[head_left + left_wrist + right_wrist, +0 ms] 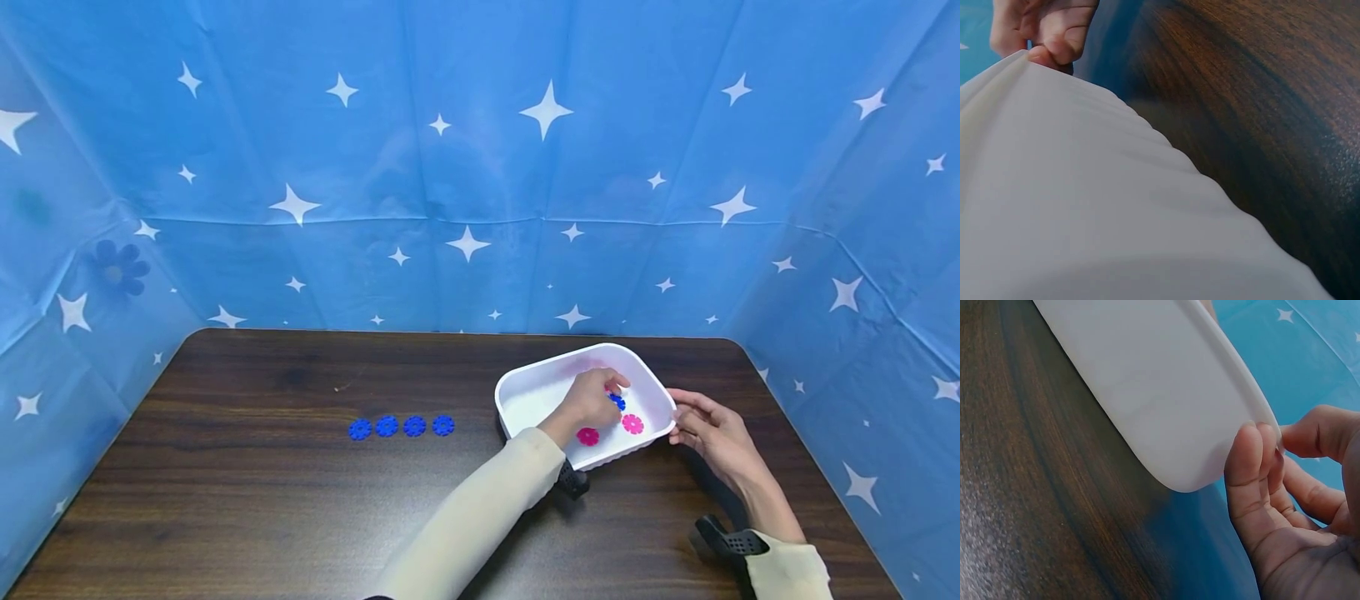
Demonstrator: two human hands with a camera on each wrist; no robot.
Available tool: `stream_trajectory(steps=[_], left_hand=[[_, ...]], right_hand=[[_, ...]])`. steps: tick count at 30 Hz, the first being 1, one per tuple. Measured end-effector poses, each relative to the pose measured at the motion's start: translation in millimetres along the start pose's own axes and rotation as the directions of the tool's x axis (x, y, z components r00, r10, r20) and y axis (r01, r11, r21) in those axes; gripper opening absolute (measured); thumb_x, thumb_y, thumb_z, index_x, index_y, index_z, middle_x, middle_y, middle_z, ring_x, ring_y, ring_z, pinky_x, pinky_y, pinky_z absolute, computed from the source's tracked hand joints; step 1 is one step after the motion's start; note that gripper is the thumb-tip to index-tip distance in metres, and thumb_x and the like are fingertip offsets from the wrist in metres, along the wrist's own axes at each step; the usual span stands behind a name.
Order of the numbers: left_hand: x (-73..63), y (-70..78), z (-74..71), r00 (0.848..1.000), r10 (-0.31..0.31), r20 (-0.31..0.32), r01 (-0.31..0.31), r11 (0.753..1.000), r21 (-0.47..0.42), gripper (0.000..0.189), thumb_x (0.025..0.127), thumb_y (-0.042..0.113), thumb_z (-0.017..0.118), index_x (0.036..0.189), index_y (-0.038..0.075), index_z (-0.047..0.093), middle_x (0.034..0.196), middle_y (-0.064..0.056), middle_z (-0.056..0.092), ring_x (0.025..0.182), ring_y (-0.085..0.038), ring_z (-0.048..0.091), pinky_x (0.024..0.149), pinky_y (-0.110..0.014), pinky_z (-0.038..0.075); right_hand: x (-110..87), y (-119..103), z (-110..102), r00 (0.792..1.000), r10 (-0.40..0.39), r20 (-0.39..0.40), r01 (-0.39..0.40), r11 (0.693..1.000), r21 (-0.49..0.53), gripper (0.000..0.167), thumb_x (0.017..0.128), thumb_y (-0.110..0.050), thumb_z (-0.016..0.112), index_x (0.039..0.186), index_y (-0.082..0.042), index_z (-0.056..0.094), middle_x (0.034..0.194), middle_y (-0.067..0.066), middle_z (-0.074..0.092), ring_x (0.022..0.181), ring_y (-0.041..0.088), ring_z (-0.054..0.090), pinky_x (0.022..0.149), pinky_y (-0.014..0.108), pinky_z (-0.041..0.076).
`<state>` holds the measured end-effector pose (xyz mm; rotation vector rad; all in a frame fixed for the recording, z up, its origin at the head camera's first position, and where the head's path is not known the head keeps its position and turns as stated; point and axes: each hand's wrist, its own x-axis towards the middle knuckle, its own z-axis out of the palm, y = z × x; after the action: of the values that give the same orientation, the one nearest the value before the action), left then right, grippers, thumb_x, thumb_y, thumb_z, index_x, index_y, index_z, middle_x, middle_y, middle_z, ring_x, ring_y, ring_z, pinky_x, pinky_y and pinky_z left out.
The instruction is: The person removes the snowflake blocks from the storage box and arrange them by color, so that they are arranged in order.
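A white plastic tray [536,404] sits angled on the right part of the table. My left hand [592,398] reaches into it, fingers bent down, pinching a blue flower-shaped disc [618,402] between finger and thumb. Close by, pink flower-shaped discs [633,424] lie on the tray floor, one partly covered by the fingers. At the tray's right end, my right hand [708,429] grips the rim, thumb and fingertips on either side in the right wrist view. The tray's outer wall [1097,175] fills the left wrist view, hiding the left hand there.
Several blue flower-shaped discs [415,426] lie in a row on the dark wooden table [247,500], left of the tray. A blue star-patterned curtain [465,167] stands behind the table and along both sides. Each wrist wears a black band.
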<state>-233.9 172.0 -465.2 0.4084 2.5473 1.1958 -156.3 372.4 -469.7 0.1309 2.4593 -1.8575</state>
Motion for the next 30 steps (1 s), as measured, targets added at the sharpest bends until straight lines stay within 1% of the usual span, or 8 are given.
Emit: stream_trajectory(steps=[2,4,7,11,16,20,24,30], left_hand=[[0.2,-0.1,-0.2,0.999,-0.026,-0.019,0.026,1.0,-0.015,0.046,0.08,0.001,0.081,0.122,0.017,0.071,0.113,0.0,0.067,0.1,-0.011,0.059,0.076,-0.018,0.051],[0.6,0.1,-0.4,0.998,-0.046,-0.033,0.045,0.999,-0.02,0.045,0.079,0.002,0.083,0.12,0.016,0.072,0.11,0.0,0.067,0.096,-0.011,0.058,0.075,-0.018,0.05],[1.3,0.1,-1.0,0.998,-0.06,-0.031,0.06,0.998,-0.008,0.044,0.077,0.005,0.087,0.118,0.014,0.074,0.103,0.001,0.067,0.09,-0.009,0.057,0.075,-0.017,0.048],[2.3,-0.4,-1.3,0.998,-0.055,-0.008,0.055,0.998,0.022,0.041,0.076,0.008,0.089,0.114,0.013,0.076,0.093,0.003,0.065,0.082,-0.006,0.054,0.071,-0.016,0.045],[3.0,-1.2,-2.5,1.0,-0.015,0.01,0.014,0.997,0.075,0.033,0.076,0.005,0.087,0.107,0.009,0.078,0.081,0.004,0.062,0.072,-0.005,0.05,0.063,-0.014,0.041],[2.2,0.4,-3.8,0.999,-0.009,0.035,0.006,0.995,0.103,0.023,0.079,0.006,0.084,0.102,0.008,0.079,0.082,0.003,0.066,0.07,-0.006,0.051,0.057,-0.014,0.041],[2.7,0.7,-3.5,0.999,-0.004,0.048,-0.003,0.989,0.146,0.018,0.081,0.009,0.085,0.098,0.009,0.079,0.085,0.004,0.07,0.07,-0.006,0.053,0.054,-0.015,0.041],[1.9,0.5,-3.4,0.999,-0.018,0.048,0.011,0.989,0.145,0.017,0.081,0.009,0.085,0.096,0.01,0.077,0.082,0.005,0.065,0.068,-0.007,0.052,0.051,-0.017,0.041]], right_hand=[[-0.2,0.0,-0.3,1.0,-0.002,0.003,0.002,1.0,-0.001,0.048,0.104,-0.008,0.056,0.148,0.005,0.043,0.108,-0.008,0.068,0.087,0.009,0.067,0.08,0.024,0.061],[-0.4,0.0,-0.4,1.0,-0.005,0.007,0.005,1.0,-0.003,0.048,0.104,-0.008,0.055,0.149,0.006,0.042,0.108,-0.007,0.067,0.087,0.009,0.067,0.08,0.025,0.061],[-0.7,-0.1,-0.4,1.0,-0.006,0.008,0.006,1.0,-0.007,0.048,0.104,-0.007,0.055,0.149,0.006,0.043,0.109,-0.007,0.067,0.087,0.01,0.067,0.08,0.025,0.061],[-0.8,-0.7,-0.4,1.0,-0.002,0.004,0.002,1.0,-0.009,0.048,0.104,-0.008,0.056,0.149,0.005,0.043,0.109,-0.006,0.067,0.087,0.01,0.067,0.08,0.024,0.061],[-0.7,-1.2,-0.4,1.0,-0.003,-0.001,0.003,1.0,-0.01,0.049,0.104,-0.009,0.056,0.149,0.005,0.043,0.11,-0.006,0.068,0.087,0.009,0.067,0.08,0.024,0.061],[-1.2,-1.9,-0.5,1.0,-0.005,-0.002,0.005,1.0,-0.006,0.049,0.104,-0.009,0.057,0.149,0.005,0.042,0.111,-0.005,0.068,0.087,0.009,0.067,0.08,0.024,0.061],[-1.3,-2.4,0.1,1.0,0.003,-0.009,-0.003,1.0,-0.006,0.049,0.103,-0.008,0.056,0.149,0.005,0.043,0.111,-0.002,0.068,0.086,0.009,0.066,0.08,0.024,0.061],[-0.7,-2.2,0.6,1.0,0.002,-0.004,-0.002,1.0,0.001,0.049,0.102,-0.005,0.056,0.148,0.006,0.042,0.108,-0.003,0.068,0.085,0.009,0.065,0.079,0.024,0.061]])
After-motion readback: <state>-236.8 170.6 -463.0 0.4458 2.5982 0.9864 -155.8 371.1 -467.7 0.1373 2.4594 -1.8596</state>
